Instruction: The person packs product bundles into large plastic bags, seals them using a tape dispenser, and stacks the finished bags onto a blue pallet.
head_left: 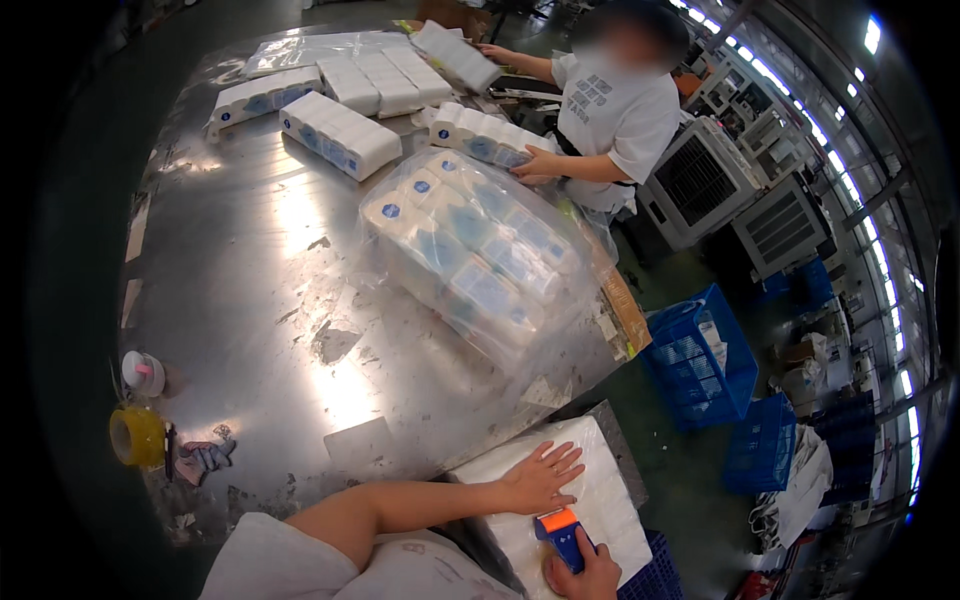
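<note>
My left hand (pixel 545 478) lies flat with fingers spread on a white, plastic-wrapped package (pixel 608 488) beside the near edge of the metal table. Just below it, my right hand (pixel 590 574) grips a blue tape dispenser (pixel 566 540) with an orange front end, which rests on or just over the package. Whether tape touches the wrap I cannot tell. On the table ahead sits a large clear bag (pixel 470 250) holding several packs of white paper rolls with blue print.
Across the table (pixel 250 350), a person (pixel 610 120) holds one roll pack (pixel 485 136) and another (pixel 458 56). More packs (pixel 340 135) lie at the far side. A yellow tape roll (pixel 137 436), gloves (pixel 203 458) and a white-lidded container (pixel 142 373) stand left. Blue crates (pixel 705 360) are right.
</note>
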Demonstrator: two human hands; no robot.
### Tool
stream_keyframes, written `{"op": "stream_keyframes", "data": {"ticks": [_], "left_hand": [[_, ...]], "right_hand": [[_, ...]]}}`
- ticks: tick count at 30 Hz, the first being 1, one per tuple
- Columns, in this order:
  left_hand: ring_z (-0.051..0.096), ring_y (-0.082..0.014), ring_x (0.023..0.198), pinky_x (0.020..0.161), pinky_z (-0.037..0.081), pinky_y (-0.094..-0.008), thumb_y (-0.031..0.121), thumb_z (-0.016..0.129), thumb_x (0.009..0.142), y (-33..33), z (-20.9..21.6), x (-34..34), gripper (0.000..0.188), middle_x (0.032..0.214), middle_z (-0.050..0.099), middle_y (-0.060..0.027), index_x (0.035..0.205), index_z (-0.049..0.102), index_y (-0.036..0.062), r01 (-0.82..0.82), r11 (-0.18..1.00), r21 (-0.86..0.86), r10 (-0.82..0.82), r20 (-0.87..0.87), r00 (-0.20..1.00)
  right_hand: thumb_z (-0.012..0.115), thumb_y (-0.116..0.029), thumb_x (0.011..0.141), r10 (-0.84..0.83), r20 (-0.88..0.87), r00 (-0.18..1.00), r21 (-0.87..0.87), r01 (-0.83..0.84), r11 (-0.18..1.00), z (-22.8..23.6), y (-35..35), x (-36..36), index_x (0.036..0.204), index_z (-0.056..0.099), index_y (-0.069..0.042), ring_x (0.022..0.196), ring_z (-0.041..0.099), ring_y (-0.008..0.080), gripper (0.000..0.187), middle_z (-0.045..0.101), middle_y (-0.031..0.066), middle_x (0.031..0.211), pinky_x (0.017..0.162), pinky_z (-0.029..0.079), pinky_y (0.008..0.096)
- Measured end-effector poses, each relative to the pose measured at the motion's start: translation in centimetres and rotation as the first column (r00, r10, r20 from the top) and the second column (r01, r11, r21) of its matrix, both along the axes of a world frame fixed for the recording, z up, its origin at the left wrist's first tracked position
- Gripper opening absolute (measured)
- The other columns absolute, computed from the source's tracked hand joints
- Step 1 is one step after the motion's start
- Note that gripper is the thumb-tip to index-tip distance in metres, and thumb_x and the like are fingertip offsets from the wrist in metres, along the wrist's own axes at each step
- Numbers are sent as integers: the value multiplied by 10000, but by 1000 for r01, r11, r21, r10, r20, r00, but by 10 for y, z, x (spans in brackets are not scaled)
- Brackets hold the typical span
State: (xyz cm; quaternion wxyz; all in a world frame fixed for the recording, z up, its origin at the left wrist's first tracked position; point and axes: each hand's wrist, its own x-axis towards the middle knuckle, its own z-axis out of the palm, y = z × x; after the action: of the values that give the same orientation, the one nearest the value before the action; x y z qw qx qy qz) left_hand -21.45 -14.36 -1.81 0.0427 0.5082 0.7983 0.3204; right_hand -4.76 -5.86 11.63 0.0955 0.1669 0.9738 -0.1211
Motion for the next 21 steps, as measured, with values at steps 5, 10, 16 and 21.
{"op": "stream_keyframes", "data": {"ticks": [5,10,16,21], "left_hand": [[241,-284,1360,1100,165,-472,478,436,901,23,8,7,587,1438,339,-132,1336,433,84,-84,992,-91,81,-34,996],[264,-287,1350,1082,168,-522,471,485,874,42,-3,2,562,1430,356,-118,1312,472,118,-142,988,-60,132,-141,981],[278,-287,1344,1079,180,-506,442,483,883,44,-13,-2,537,1431,358,-115,1309,476,115,-203,976,-84,175,-255,951],[260,-289,1355,1082,171,-493,430,460,896,45,-5,-3,534,1447,334,-113,1334,444,125,-172,975,-143,125,-289,949]], "right_hand": [[590,-408,802,-72,136,988,-42,78,996,15,-3,-11,1297,493,-128,795,601,427,577,580,269,942,683,499,469],[661,-438,747,46,5,999,4,-46,999,-7,27,17,1286,506,-155,570,589,343,628,524,178,793,507,492,440],[682,-352,745,205,-19,979,67,-203,977,26,54,76,1319,470,-171,633,566,266,638,475,135,835,536,491,353],[747,-305,663,151,81,985,131,-161,978,48,113,232,1290,497,-214,681,559,261,681,492,121,858,571,496,355]]}}
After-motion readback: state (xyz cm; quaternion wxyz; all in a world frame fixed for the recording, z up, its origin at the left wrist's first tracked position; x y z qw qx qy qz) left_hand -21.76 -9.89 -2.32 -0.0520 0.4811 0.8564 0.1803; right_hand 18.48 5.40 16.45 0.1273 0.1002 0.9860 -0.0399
